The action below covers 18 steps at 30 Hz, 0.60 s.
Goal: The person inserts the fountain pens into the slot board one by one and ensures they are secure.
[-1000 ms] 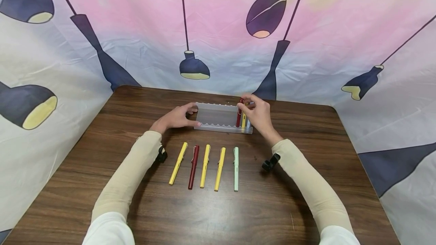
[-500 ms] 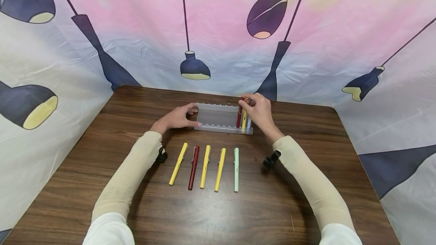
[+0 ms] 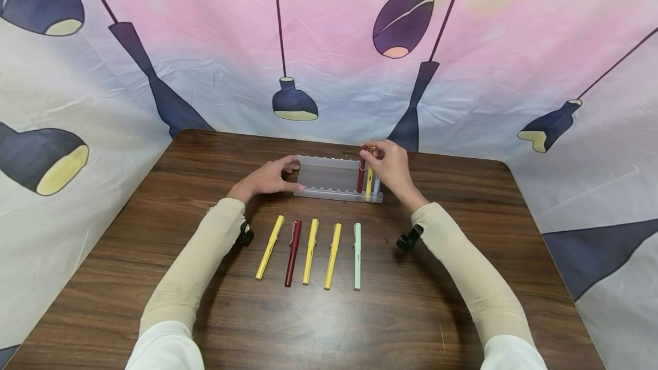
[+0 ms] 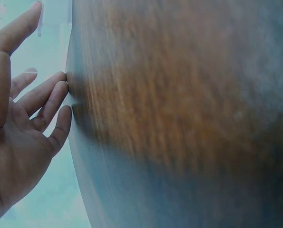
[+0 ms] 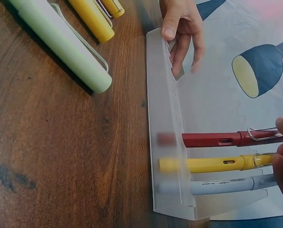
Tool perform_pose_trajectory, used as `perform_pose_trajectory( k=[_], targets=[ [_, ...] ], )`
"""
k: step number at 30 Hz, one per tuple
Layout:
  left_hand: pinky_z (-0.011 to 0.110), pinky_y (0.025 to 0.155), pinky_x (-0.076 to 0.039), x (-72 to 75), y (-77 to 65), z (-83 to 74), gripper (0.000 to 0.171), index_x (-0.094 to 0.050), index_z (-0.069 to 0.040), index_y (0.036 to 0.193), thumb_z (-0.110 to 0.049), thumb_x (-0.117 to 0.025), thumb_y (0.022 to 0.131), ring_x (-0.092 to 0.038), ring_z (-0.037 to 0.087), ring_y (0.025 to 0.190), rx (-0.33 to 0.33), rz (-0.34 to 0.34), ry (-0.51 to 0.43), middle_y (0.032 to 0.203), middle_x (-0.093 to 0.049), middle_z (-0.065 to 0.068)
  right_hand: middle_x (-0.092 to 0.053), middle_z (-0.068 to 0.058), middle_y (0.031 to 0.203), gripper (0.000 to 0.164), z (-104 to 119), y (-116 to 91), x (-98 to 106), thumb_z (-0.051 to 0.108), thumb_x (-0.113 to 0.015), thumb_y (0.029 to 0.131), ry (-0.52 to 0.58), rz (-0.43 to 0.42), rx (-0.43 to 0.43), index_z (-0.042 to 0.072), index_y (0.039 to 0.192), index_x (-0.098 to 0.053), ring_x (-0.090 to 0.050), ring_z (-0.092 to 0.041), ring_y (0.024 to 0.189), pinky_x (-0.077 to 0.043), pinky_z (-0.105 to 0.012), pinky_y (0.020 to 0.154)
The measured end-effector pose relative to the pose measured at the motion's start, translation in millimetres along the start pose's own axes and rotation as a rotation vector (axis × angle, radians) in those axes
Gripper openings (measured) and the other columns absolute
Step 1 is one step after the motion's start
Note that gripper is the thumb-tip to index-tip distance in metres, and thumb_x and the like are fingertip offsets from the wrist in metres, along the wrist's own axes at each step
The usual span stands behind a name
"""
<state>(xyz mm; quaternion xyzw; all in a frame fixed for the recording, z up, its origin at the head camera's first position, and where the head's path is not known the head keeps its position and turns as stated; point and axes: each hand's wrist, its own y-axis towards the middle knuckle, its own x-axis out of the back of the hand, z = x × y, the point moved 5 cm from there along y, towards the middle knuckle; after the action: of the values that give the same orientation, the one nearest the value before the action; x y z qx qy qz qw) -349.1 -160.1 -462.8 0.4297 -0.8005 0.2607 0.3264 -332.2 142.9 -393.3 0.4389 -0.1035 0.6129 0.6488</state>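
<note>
So there's a dark red pen [image 3: 361,175] lying across the right-hand end of a clear rack [image 3: 334,194], and the right hand [image 3: 393,169] is at its 3 o'clock, thumb and fingers pinching the cap end. Can't tell if it's fully seated in a notch. The left hand [image 3: 267,177] is over at 9 o'clock, well apart from the pen, gripping the rack's far-left end between thumb and fingers.

Just beside the red one, on the 3 o'clock side, is a yellow pen [image 3: 369,181], then a whitish-blue pen [image 5: 222,185]. That's three in the rack, one of each colour.

Five more lie loose in a row, fanning from 8 o'clock round to 6: three loose yellow pens [image 3: 310,252], one loose red pen [image 3: 292,253] second from the left, and one mint pen [image 3: 357,256] at the 6 o'clock end. All on one brown wood table [image 3: 329,324], with a lamp-print backdrop [image 3: 339,27] up at 12.
</note>
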Motion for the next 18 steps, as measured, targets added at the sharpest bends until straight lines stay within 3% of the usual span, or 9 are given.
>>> perform_pose_trajectory(
  k=[11, 18],
  targets=[
    [0.053, 0.116, -0.039, -0.9, -0.3, 0.9, 0.097, -0.03, -0.01, 0.16, -0.052, -0.079, 0.087, -0.049, 0.032, 0.14, 0.006, 0.005, -0.013, 0.152, -0.051, 0.013, -0.069, -0.008, 0.086, 0.025, 4, -3, 10, 0.026, -0.074, 0.097, 0.061, -0.005, -0.012, 0.009, 0.114, -0.079, -0.067, -0.022, 0.076, -0.051, -0.034, 0.065],
    [0.053, 0.116, -0.039, -0.1, -0.4, 0.0, 0.098, -0.03, -0.01, 0.161, -0.051, -0.079, 0.087, -0.048, 0.032, 0.14, 0.009, 0.007, -0.019, 0.153, -0.05, 0.013, -0.073, -0.005, 0.087, 0.024, 11, -12, 23, 0.027, -0.074, 0.097, 0.118, -0.021, 0.015, 0.013, 0.116, -0.079, -0.067, -0.017, 0.07, -0.05, -0.033, 0.06]
  ],
)
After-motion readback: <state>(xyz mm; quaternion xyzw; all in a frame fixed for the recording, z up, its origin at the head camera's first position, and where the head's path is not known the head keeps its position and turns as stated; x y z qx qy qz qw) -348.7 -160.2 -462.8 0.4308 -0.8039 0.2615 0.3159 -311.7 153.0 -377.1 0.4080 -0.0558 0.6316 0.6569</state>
